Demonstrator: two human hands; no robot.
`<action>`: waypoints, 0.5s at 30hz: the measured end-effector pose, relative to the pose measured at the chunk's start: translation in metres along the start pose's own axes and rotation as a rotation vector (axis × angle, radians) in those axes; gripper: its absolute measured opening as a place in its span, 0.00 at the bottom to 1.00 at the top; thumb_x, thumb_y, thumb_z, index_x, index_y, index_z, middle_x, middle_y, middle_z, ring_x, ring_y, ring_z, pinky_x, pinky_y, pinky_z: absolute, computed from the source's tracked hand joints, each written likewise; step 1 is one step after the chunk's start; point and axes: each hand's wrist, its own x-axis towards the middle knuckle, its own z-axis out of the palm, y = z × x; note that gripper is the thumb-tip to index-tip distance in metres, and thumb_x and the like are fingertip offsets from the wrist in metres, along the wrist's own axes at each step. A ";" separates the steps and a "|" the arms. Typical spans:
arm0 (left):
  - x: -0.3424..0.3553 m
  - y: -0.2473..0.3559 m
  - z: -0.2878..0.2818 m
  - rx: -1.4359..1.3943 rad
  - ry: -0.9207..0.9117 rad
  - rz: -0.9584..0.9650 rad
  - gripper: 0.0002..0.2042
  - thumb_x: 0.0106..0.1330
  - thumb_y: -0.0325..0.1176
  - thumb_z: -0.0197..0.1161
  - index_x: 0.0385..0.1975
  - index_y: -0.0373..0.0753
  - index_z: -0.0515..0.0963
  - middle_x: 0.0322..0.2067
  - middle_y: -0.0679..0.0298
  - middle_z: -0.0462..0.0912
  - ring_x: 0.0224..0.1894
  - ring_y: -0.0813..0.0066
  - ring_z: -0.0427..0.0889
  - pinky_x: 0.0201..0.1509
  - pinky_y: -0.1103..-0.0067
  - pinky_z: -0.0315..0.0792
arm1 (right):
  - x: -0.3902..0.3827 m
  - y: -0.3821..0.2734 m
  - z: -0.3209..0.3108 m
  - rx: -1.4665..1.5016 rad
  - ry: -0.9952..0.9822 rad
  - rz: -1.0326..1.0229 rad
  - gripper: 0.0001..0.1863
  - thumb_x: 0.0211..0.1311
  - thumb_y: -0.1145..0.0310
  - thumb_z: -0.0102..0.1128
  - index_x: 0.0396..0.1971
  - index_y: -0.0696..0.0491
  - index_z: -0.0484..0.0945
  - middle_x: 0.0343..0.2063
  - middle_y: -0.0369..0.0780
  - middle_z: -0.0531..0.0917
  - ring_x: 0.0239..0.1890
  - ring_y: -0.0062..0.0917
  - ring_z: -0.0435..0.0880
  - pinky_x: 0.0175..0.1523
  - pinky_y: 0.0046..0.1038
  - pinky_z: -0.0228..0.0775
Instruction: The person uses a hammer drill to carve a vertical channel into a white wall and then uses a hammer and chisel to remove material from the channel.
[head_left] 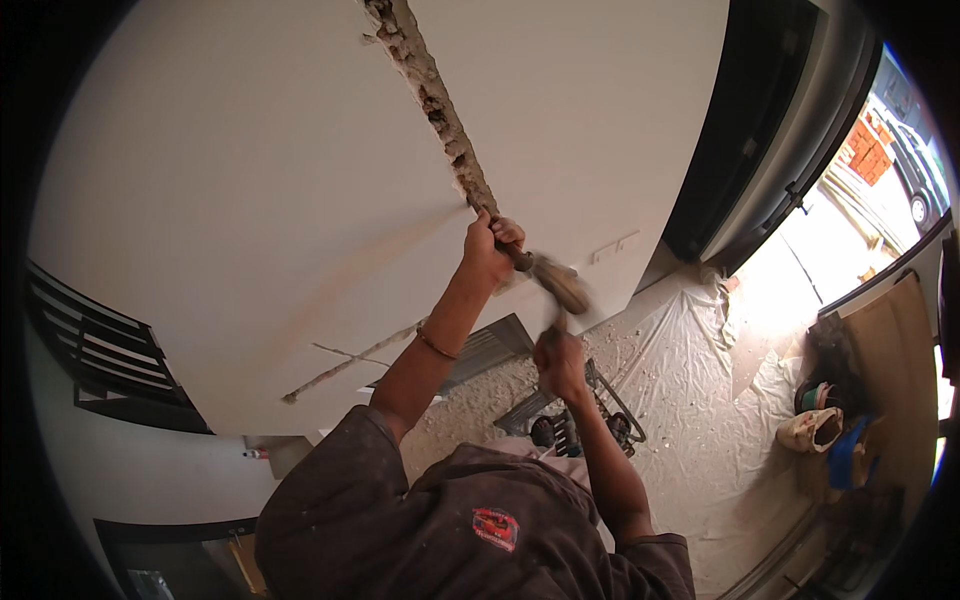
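Observation:
A rough channel with broken edges runs down the white wall from the top of the view. At its lower end my left hand is wrapped round a chisel, whose dark butt end sticks out below my fist. The chisel's tip is hard to make out against the channel. My right hand grips the handle of a hammer. The hammer head is smeared by motion and lies close to the chisel's butt; whether they touch I cannot tell.
A narrower groove crosses the wall lower down. My feet stand on a metal-framed step above a plastic-covered floor strewn with rubble. A sack sits at right. Beyond the open doorway are stacked bricks and a vehicle.

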 end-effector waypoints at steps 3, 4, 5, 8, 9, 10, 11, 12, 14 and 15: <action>-0.014 0.017 -0.024 0.047 -0.112 -0.131 0.18 0.79 0.45 0.40 0.29 0.40 0.63 0.17 0.72 0.58 0.16 0.82 0.56 0.18 0.83 0.57 | -0.033 0.023 0.006 0.124 0.052 0.084 0.41 0.66 0.29 0.35 0.19 0.57 0.68 0.13 0.34 0.69 0.18 0.24 0.69 0.23 0.31 0.59; -0.023 0.023 -0.040 0.046 -0.161 -0.196 0.17 0.79 0.44 0.40 0.31 0.38 0.64 0.18 0.72 0.58 0.16 0.83 0.56 0.18 0.83 0.57 | -0.049 0.030 0.003 0.107 0.051 0.071 0.41 0.65 0.28 0.34 0.20 0.57 0.69 0.13 0.35 0.68 0.18 0.24 0.69 0.23 0.32 0.59; -0.026 0.029 -0.055 0.180 -0.180 -0.224 0.15 0.78 0.42 0.43 0.36 0.37 0.66 0.19 0.72 0.59 0.16 0.84 0.56 0.18 0.84 0.57 | -0.063 0.036 -0.001 0.074 0.073 0.048 0.42 0.64 0.28 0.35 0.20 0.57 0.69 0.13 0.35 0.68 0.18 0.23 0.68 0.24 0.32 0.59; -0.056 0.015 -0.065 0.233 0.031 -0.277 0.14 0.78 0.42 0.45 0.37 0.37 0.67 0.19 0.72 0.61 0.16 0.84 0.57 0.17 0.85 0.57 | -0.091 0.049 -0.011 0.016 0.124 0.028 0.42 0.62 0.26 0.38 0.22 0.58 0.70 0.14 0.35 0.68 0.19 0.22 0.68 0.25 0.32 0.59; -0.061 0.006 -0.063 0.272 0.127 -0.180 0.15 0.77 0.43 0.46 0.35 0.38 0.68 0.20 0.72 0.61 0.16 0.84 0.58 0.17 0.86 0.58 | -0.098 0.053 -0.013 0.024 0.128 0.051 0.42 0.62 0.26 0.39 0.22 0.58 0.70 0.14 0.35 0.68 0.19 0.22 0.68 0.25 0.32 0.59; -0.058 0.006 -0.068 0.260 0.095 -0.163 0.15 0.77 0.43 0.46 0.34 0.38 0.68 0.19 0.72 0.61 0.16 0.84 0.58 0.17 0.86 0.58 | -0.100 0.042 -0.011 0.032 0.134 0.078 0.41 0.62 0.26 0.40 0.22 0.58 0.71 0.14 0.35 0.68 0.19 0.22 0.68 0.25 0.31 0.60; -0.052 0.008 -0.075 0.247 0.062 -0.145 0.15 0.77 0.44 0.46 0.34 0.38 0.68 0.19 0.72 0.61 0.16 0.84 0.58 0.17 0.86 0.58 | -0.103 0.030 -0.015 -0.047 0.170 0.095 0.41 0.62 0.27 0.40 0.21 0.57 0.70 0.14 0.35 0.68 0.20 0.22 0.69 0.26 0.31 0.60; -0.049 0.007 -0.073 0.236 0.027 -0.127 0.15 0.77 0.44 0.47 0.33 0.39 0.68 0.19 0.72 0.61 0.15 0.84 0.58 0.16 0.86 0.57 | -0.106 0.028 -0.014 -0.048 0.175 0.118 0.41 0.62 0.27 0.40 0.20 0.57 0.70 0.14 0.36 0.68 0.19 0.22 0.69 0.26 0.31 0.60; -0.044 0.006 -0.070 0.224 -0.032 -0.109 0.15 0.77 0.44 0.46 0.32 0.40 0.67 0.17 0.72 0.59 0.14 0.85 0.55 0.15 0.86 0.54 | -0.111 0.029 -0.013 -0.049 0.186 0.162 0.41 0.62 0.27 0.39 0.19 0.57 0.70 0.14 0.36 0.68 0.19 0.23 0.69 0.26 0.32 0.60; -0.044 0.004 -0.065 0.234 -0.048 -0.092 0.15 0.77 0.44 0.46 0.31 0.40 0.67 0.17 0.72 0.59 0.14 0.85 0.55 0.14 0.86 0.53 | -0.115 0.035 -0.011 -0.034 0.173 0.138 0.42 0.62 0.26 0.37 0.23 0.58 0.71 0.15 0.35 0.69 0.19 0.22 0.70 0.25 0.30 0.59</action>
